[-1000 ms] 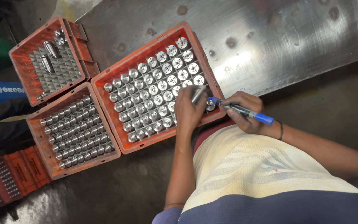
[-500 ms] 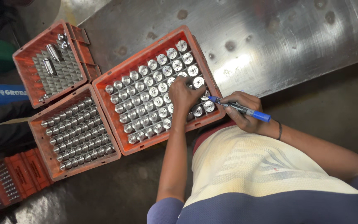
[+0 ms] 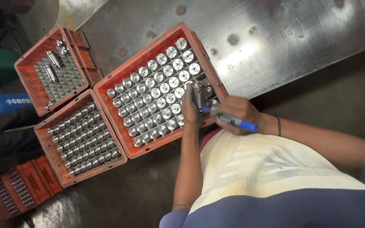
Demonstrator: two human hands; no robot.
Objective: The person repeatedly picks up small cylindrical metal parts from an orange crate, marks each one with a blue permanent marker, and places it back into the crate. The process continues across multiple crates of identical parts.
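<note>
Your left hand (image 3: 191, 107) was closed around a metal cylinder (image 3: 197, 93), held just above the near right corner of the big orange crate (image 3: 119, 126), full of upright metal parts (image 3: 157, 101). Your right hand (image 3: 237, 114) gripped a blue marker (image 3: 233, 121), its tip against the cylinder. Two smaller orange crates (image 3: 43, 131) sat to the left, all resting on the scuffed steel table (image 3: 275, 42).
</note>
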